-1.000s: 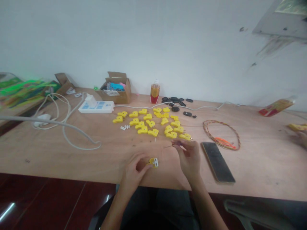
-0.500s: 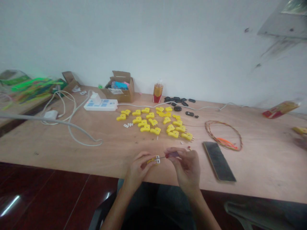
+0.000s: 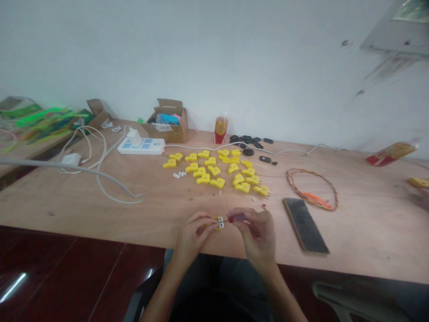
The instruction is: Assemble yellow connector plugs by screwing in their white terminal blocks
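Observation:
Near the table's front edge my left hand [image 3: 191, 235] is closed on a small yellow plug connector [image 3: 219, 222] with a white end piece; my fingers cover much of it. My right hand [image 3: 257, 235] grips the handle of a small screwdriver [image 3: 238, 217], its thin shaft pointing left across the connector. Whether the tip sits in a screw is too small to tell. Several yellow plugs [image 3: 203, 179], some with metal pins showing, lie spread on the table beyond my hands. A few small white pieces [image 3: 179, 175] rest left of them.
A phone [image 3: 306, 226] and a coil of twisted wire [image 3: 311, 190] lie to the right. Along the back are a power strip [image 3: 154, 146], an open cardboard box [image 3: 181, 132], a drink bottle [image 3: 220, 129] and black plastic pieces [image 3: 248, 152]. White cables [image 3: 107, 170] loop at the left.
My right hand has shifted slightly left, bringing the screwdriver further over the connector. My left hand holds nearly the same place.

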Tool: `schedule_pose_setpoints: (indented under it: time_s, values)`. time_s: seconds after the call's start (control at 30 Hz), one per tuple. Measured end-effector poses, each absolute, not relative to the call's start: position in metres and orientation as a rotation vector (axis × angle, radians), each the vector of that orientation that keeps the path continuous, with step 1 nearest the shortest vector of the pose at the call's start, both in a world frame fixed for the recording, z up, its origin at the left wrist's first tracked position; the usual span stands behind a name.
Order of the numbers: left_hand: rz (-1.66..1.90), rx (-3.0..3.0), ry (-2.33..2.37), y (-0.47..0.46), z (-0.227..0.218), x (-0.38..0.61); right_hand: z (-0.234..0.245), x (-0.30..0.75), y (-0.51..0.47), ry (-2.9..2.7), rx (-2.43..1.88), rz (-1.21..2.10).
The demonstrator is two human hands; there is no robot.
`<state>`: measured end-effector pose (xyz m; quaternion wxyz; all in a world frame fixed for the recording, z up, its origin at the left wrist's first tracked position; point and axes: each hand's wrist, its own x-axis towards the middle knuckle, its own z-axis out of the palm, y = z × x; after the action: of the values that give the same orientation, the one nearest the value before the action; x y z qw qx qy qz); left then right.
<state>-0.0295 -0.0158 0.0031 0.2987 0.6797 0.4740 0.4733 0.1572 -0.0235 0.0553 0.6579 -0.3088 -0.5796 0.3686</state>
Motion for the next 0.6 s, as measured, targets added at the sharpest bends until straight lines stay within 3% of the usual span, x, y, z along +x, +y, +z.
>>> schedule_pose_setpoints:
  time_s: [0.6]
  values:
    - [1.132, 1.919, 1.243, -0.011, -0.004, -0.030, 0.035, 0.164, -0.024, -1.363, -0.802, 0.764]
